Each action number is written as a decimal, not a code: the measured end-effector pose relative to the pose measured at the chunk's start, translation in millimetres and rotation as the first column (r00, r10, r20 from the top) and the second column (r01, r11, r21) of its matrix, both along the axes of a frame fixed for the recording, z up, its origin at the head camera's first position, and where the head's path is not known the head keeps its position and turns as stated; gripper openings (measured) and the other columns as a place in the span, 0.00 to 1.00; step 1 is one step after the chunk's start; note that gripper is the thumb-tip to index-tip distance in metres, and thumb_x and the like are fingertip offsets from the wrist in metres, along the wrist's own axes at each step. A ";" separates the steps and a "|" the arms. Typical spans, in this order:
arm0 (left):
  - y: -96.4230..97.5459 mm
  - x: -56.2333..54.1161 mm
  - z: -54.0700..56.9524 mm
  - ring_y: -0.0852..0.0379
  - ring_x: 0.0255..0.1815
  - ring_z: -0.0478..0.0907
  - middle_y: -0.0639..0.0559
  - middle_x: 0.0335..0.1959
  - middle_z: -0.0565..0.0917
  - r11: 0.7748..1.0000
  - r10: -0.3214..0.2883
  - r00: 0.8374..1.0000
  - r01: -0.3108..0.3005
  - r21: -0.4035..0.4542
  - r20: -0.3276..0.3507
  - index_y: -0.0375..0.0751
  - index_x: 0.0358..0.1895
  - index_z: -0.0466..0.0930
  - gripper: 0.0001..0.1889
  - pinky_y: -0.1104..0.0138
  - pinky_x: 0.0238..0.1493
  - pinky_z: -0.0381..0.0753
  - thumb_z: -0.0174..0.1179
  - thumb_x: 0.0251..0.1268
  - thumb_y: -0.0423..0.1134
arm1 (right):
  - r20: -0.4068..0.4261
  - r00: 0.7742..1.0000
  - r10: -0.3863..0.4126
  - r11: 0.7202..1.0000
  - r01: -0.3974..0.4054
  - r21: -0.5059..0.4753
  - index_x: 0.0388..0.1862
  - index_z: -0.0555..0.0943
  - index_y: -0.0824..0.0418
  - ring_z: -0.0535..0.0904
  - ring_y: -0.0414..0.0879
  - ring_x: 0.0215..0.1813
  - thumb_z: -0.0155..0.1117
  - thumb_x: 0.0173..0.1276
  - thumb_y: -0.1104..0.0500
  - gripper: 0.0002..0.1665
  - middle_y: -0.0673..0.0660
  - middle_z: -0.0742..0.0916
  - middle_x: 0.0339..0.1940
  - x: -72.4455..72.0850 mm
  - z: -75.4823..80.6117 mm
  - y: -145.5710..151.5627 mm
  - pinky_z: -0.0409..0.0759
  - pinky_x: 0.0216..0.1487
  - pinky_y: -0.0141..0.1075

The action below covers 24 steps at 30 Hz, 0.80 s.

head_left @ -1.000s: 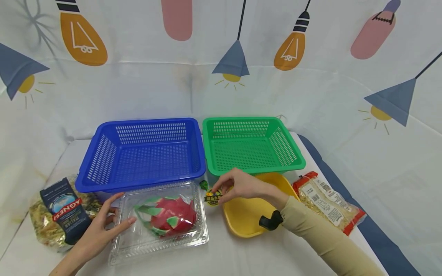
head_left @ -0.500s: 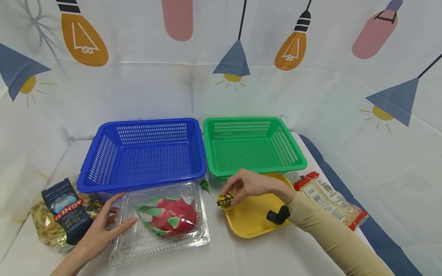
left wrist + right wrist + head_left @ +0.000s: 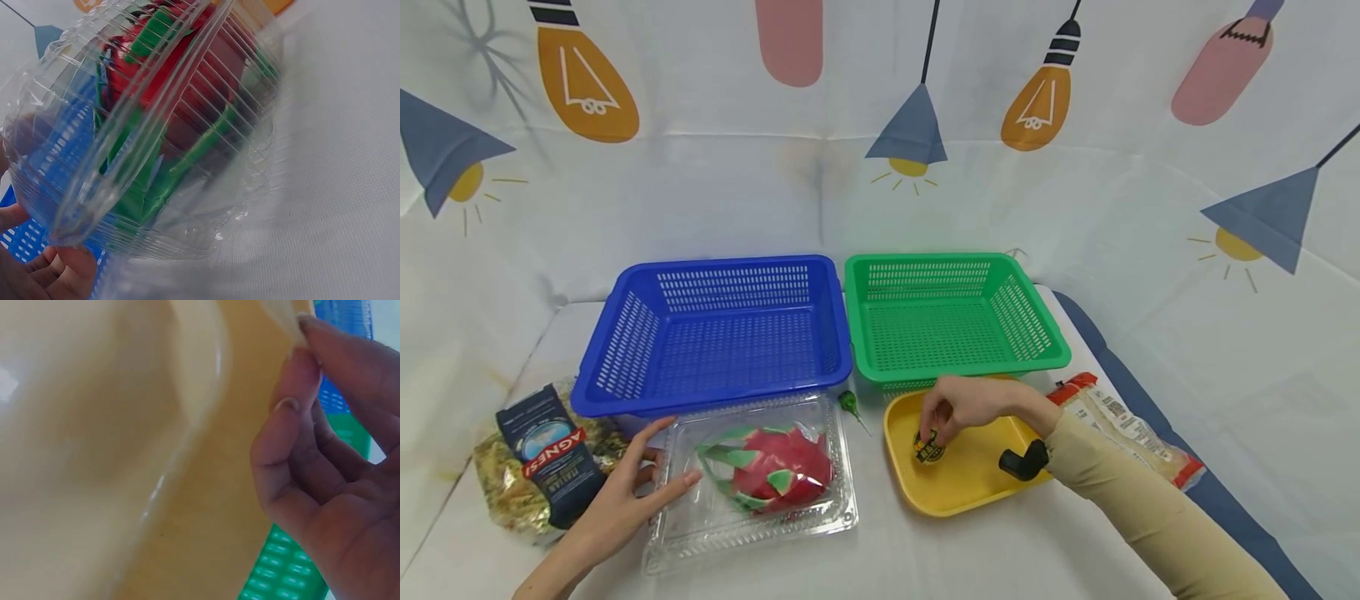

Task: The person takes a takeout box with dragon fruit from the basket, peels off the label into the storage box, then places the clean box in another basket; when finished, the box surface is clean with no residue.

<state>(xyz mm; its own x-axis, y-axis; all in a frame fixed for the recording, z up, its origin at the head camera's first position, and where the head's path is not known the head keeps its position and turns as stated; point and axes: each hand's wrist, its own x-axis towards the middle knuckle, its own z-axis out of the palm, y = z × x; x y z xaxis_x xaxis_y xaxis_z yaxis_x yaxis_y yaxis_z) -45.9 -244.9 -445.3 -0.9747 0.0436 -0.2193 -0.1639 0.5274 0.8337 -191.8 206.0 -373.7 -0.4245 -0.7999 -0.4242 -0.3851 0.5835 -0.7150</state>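
My right hand point(image 3: 962, 408) pinches a round black-and-yellow sticker point(image 3: 928, 448) between thumb and fingertips, low over the yellow tray point(image 3: 904, 492). In the right wrist view the sticker's pale edge point(image 3: 282, 314) shows at the fingertips. My left hand point(image 3: 625, 496) rests at the left side of a clear plastic clamshell box point(image 3: 681, 533), thumb over its lid and fingers spread along the edge. Inside the box lies a red dragon fruit point(image 3: 786, 468) with green scales. The left wrist view shows fingertips point(image 3: 75, 259) at the ribbed plastic wall.
Behind stand a blue basket point(image 3: 737, 404) and a green basket point(image 3: 955, 371). An AGNESI pasta bag point(image 3: 553, 467) lies left; a red-edged grain packet point(image 3: 1131, 425) lies right, partly behind the sleeve. A small green thin-stemmed piece point(image 3: 848, 403) lies between box and tray.
My right hand has moved right with the sticker, from beside the clamshell box to over the yellow tray, uncovering the green piece's stem. My left hand stays at the box.
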 end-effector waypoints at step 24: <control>1.5 -0.6 2.5 0.59 0.28 0.62 0.42 0.46 0.61 1.000 -0.005 1.000 0.005 0.006 0.005 0.48 0.80 0.40 0.43 0.64 0.25 0.66 0.60 0.73 0.46 | -0.260 0.955 0.141 0.981 -0.100 0.167 0.45 0.89 0.61 0.80 0.38 0.37 0.64 0.57 0.76 0.20 0.50 0.89 0.40 2.9 -20.0 -24.4 0.78 0.41 0.27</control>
<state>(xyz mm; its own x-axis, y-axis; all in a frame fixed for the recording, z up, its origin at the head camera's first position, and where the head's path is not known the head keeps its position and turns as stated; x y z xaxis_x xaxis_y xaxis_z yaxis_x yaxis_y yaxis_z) -46.4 -243.4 -442.8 -0.9734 0.0494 -0.2235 -0.1655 0.5229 0.8362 -188.9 181.5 -393.7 -0.4440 -0.7877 -0.4270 -0.6251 0.6137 -0.4822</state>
